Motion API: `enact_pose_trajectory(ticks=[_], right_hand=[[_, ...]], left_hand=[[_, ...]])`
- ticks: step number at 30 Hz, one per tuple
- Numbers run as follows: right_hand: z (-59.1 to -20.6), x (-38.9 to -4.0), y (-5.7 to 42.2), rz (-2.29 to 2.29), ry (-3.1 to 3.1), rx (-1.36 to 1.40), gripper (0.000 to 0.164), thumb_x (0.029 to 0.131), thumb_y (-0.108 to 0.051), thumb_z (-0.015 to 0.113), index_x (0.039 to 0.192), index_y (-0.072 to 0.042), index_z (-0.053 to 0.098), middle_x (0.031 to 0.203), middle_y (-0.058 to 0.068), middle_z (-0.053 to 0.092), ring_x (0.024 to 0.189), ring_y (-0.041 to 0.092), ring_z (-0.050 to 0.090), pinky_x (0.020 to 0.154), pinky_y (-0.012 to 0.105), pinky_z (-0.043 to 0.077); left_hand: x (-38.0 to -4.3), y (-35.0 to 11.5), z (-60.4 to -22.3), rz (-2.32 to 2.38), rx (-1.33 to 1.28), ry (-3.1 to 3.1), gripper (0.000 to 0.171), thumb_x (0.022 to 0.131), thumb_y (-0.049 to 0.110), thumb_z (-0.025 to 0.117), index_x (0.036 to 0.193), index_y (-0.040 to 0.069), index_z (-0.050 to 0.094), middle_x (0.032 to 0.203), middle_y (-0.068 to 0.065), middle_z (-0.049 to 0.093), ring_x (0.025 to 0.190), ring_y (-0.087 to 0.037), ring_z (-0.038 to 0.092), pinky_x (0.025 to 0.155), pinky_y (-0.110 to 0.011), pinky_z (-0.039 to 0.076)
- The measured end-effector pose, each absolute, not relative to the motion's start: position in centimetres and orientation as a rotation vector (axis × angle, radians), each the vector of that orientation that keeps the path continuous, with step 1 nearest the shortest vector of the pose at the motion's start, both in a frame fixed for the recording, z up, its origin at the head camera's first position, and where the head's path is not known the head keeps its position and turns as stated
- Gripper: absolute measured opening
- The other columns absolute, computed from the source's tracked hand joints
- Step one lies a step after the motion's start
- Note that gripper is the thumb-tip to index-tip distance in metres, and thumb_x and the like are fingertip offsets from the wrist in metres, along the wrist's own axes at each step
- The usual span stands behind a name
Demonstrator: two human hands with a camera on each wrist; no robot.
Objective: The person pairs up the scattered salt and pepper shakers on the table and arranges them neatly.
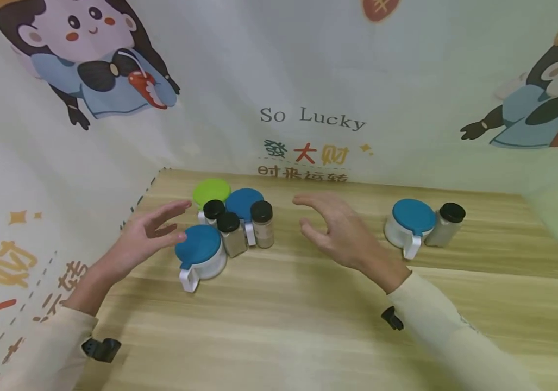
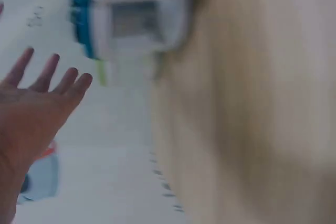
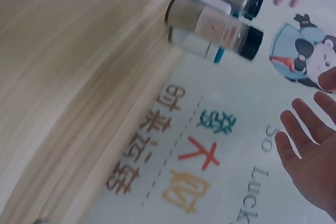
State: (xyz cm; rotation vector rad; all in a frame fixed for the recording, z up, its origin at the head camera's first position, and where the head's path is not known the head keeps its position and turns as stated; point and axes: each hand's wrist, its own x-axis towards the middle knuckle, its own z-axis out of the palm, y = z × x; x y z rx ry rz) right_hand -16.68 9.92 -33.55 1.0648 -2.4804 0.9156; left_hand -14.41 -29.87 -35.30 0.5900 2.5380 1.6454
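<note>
My left hand [image 1: 144, 239] hovers just left of a white jar with a blue lid [image 1: 199, 247], its fingers spread and holding nothing. Behind that jar stand a green-lidded jar [image 1: 212, 191], another blue-lidded jar [image 1: 244, 202] and black-capped spice bottles, one [image 1: 232, 234] in the middle and one [image 1: 262, 225] at the right of the cluster. A third black-capped bottle [image 1: 214, 208] is partly hidden. To the right of this group my right hand [image 1: 339, 231] is held in the air, fingers loosely bent around nothing. In the right wrist view, the right palm [image 3: 315, 166] faces the camera with fingers extended.
Farther right on the wooden table [image 1: 279, 326], a blue-lidded white jar [image 1: 411, 222] stands beside a black-capped bottle [image 1: 446, 224]. A printed cloth [image 1: 220, 81] hangs behind and at both sides. Dark wrist devices sit on both sleeves.
</note>
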Motion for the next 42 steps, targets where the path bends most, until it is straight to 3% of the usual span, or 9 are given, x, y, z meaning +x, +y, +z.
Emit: enact_pose_trajectory(ticks=[2,7,11,15,24,29,32,37,42], right_hand=[[-33.7,-17.0,8.7,0.906,-2.474,1.096,0.038,0.099,-0.014,0.064,0.136,-0.007,0.061,0.14,0.008,0.059,0.133,0.027,0.049,0.11,0.046,0.039],[-34.6,-17.6,5.1,0.767,-2.418,1.191,0.037,0.095,-0.013,0.068,0.131,-0.006,0.065,0.137,0.007,0.061,0.128,0.023,0.052,0.11,0.037,0.039],[-35.2,-17.8,1.6,0.494,-2.373,1.236,0.037,0.096,-0.016,0.065,0.131,-0.004,0.065,0.138,0.011,0.059,0.13,0.026,0.05,0.114,0.031,0.032],[-35.8,-17.5,-1.5,0.24,-2.402,1.253,0.043,0.1,-0.02,0.061,0.139,-0.002,0.06,0.145,0.014,0.053,0.137,0.029,0.045,0.117,0.033,0.029],[-37.3,-16.7,-3.7,0.061,-2.507,1.184,0.038,0.105,-0.016,0.053,0.139,0.0,0.059,0.141,0.014,0.056,0.132,0.027,0.05,0.109,0.031,0.041],[-37.6,-16.9,-3.0,0.146,-2.428,1.188,0.027,0.101,-0.016,0.061,0.125,-0.003,0.067,0.126,0.009,0.059,0.119,0.026,0.052,0.101,0.029,0.047],[-37.7,-16.9,-2.6,0.268,-2.401,1.214,0.022,0.096,-0.015,0.07,0.115,-0.004,0.068,0.118,0.009,0.058,0.112,0.026,0.052,0.093,0.029,0.051],[-37.8,-17.2,-2.8,0.384,-2.391,1.235,0.021,0.096,-0.015,0.071,0.113,-0.003,0.066,0.126,0.014,0.057,0.115,0.028,0.053,0.091,0.031,0.053],[-37.7,-17.4,-3.1,0.32,-2.442,1.211,0.024,0.098,-0.017,0.071,0.118,-0.004,0.066,0.135,0.016,0.059,0.121,0.03,0.054,0.095,0.034,0.053]], left_hand=[[-14.6,-31.0,-36.5,1.632,0.597,2.459,0.068,0.098,0.004,0.066,0.158,0.005,0.033,0.161,-0.018,0.03,0.148,-0.039,0.024,0.11,-0.027,0.038],[-14.7,-32.8,-39.0,1.61,0.586,2.272,0.091,0.089,-0.003,0.075,0.162,0.007,0.02,0.167,-0.02,0.011,0.15,-0.045,0.008,0.116,-0.058,0.022],[-14.9,-32.9,-40.3,1.569,0.595,2.22,0.101,0.084,0.001,0.082,0.163,0.014,0.02,0.167,-0.015,0.01,0.151,-0.044,0.002,0.112,-0.071,0.013],[-14.9,-32.6,-41.0,1.554,0.592,2.21,0.105,0.08,0.002,0.085,0.163,0.018,0.022,0.165,-0.017,0.016,0.149,-0.046,0.008,0.111,-0.074,0.013],[-14.7,-31.3,-40.8,1.507,0.569,2.293,0.105,0.076,0.007,0.09,0.16,0.015,0.026,0.16,-0.021,0.026,0.144,-0.05,0.023,0.111,-0.071,0.022],[-14.2,-31.2,-40.5,1.471,0.586,2.347,0.104,0.075,0.008,0.091,0.157,0.014,0.027,0.158,-0.021,0.027,0.143,-0.052,0.024,0.108,-0.074,0.024],[-13.9,-31.3,-40.5,1.448,0.599,2.371,0.113,0.073,0.009,0.093,0.159,0.014,0.02,0.159,-0.023,0.022,0.142,-0.053,0.022,0.108,-0.075,0.022],[-13.5,-31.1,-41.1,1.438,0.634,2.388,0.131,0.07,0.01,0.095,0.164,0.018,0.004,0.16,-0.026,0.015,0.141,-0.051,0.026,0.109,-0.071,0.024],[-13.3,-30.9,-41.6,1.449,0.608,2.358,0.13,0.07,0.01,0.095,0.164,0.023,0.006,0.159,-0.024,0.018,0.14,-0.048,0.029,0.109,-0.068,0.027]])
